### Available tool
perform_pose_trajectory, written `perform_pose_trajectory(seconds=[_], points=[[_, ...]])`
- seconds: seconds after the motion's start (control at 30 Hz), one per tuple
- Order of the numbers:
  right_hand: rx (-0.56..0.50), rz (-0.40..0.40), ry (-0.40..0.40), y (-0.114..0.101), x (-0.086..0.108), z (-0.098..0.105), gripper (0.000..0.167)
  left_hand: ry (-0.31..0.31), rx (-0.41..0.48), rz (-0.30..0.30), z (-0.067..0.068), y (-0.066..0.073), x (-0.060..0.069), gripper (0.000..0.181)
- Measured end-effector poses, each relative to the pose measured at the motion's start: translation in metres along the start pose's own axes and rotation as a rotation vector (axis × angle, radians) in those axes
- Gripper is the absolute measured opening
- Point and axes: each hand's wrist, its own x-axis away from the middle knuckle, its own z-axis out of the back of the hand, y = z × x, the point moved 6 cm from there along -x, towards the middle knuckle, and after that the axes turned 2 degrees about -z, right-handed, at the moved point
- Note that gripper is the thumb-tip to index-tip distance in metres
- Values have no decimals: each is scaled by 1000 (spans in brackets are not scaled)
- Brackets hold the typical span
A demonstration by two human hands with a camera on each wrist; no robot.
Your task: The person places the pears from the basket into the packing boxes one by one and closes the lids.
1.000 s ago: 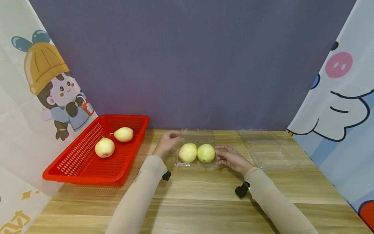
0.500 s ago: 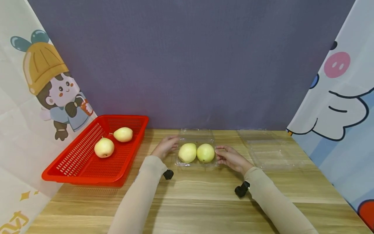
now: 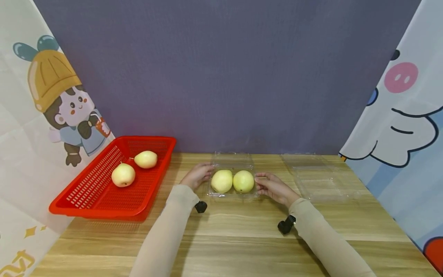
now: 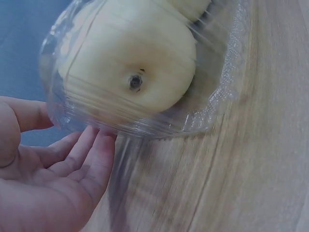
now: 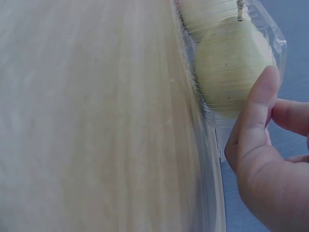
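Two pale yellow pears, a left pear and a right pear, sit side by side in a clear plastic clamshell box. Its lid lies raised toward the back. My left hand is at the box's left side; in the left wrist view its fingertips touch the ribbed wall, with the thumb near the rim. On the opposite side, my right hand rests its fingers against the wall beside the right pear. Neither hand covers the pears.
A red plastic basket with two more pears stands on the left of the wooden table. A second clear clamshell box lies open at the right. A grey-blue curtain hangs behind the table.
My left hand has come down slightly from the box's back left corner to its left side. The right hand, box and pears have stayed in place.
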Motion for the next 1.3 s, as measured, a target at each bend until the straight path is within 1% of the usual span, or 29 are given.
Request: perform_pose_trajectory(seconds=[0.07,0.2,0.37,0.53,0.7,0.87,0.97,1.1,1.2,1.3], points=[[-1,-2,-1,1,0,0,53,-10,7,2,-1,0,0,55],[-4,-5,1,2,0,0,53,-30,22,-15,-3,0,0,58],[-6,0,-1,1,-1,1,54,-10,38,-35,-3,1,1,58],[-8,-1,4,1,-1,2,53,0,38,-49,-2,2,0,57],[-5,2,0,2,-1,3,52,11,57,-60,-3,4,0,57],[-6,5,-3,2,-1,4,53,2,67,-76,-4,6,-1,57],[-7,4,0,1,0,4,54,4,49,-94,-5,8,2,57],[-5,2,4,1,0,3,53,37,8,-99,-5,10,4,56],[-9,-2,14,1,0,3,50,53,1,-106,-6,12,4,55],[-11,-1,19,1,1,3,50,68,-13,-136,-7,15,2,55]])
